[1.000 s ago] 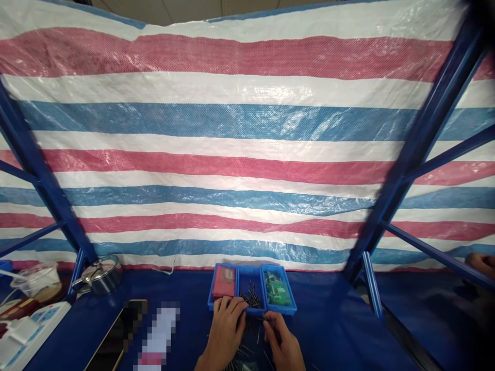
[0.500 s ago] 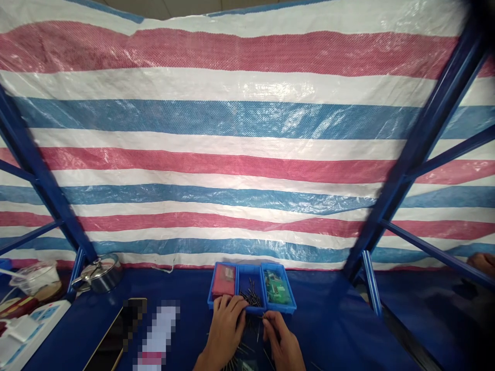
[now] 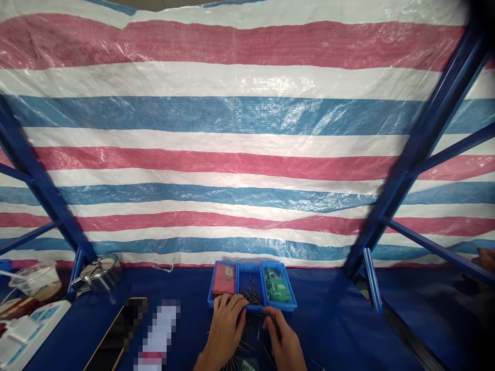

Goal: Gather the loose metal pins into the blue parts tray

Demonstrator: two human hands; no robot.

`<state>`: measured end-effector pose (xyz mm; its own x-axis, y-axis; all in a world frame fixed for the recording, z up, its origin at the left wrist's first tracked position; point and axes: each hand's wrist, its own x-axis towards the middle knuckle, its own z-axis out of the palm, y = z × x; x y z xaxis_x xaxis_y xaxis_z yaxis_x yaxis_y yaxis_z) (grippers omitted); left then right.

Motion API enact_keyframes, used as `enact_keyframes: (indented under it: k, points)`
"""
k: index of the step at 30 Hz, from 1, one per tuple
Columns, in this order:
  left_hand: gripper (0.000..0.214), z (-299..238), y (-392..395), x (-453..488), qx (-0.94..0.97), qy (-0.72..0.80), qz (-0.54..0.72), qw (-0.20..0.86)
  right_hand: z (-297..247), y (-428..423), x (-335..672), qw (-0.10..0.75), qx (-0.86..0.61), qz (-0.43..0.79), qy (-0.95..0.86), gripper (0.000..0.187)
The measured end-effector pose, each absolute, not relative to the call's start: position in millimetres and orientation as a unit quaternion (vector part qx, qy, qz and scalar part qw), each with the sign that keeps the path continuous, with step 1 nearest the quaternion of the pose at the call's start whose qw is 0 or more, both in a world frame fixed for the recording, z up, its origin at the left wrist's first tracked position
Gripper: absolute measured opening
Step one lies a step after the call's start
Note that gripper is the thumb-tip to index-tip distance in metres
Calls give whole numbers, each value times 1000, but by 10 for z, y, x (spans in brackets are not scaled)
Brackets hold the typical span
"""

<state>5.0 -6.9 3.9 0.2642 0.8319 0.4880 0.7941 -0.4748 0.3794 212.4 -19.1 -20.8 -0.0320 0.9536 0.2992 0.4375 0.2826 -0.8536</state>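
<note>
My left hand (image 3: 225, 327) lies palm down on a scatter of thin dark metal pins (image 3: 247, 344) on the blue table cover, its fingertips touching the front rim of a blue three-compartment tray (image 3: 251, 308). My right hand (image 3: 281, 335) is pinched on one thin pin just in front of the tray. The tray's left compartment holds a red piece (image 3: 223, 279), the middle one dark pins (image 3: 251, 294), the right one green parts (image 3: 276, 288).
A phone (image 3: 116, 335) and a pixelated white object (image 3: 158, 335) lie to the left. Further left stand a white power strip (image 3: 23, 327), a round metal tin (image 3: 98, 275) and a clear bowl (image 3: 35, 277). Blue rack posts (image 3: 371, 226) flank a striped tarp. Another person's hand (image 3: 488, 257) shows at far right.
My right hand has shifted slightly back toward me with the pin. The view has tilted a little; my left hand stays in place.
</note>
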Motion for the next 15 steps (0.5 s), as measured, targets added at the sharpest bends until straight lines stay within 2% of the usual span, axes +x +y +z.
enact_keyframes:
  k: [15]
  points:
    - [27,82,-88,62,793,514,327,17,-111,-226,2081,458,-534,307,-641,50]
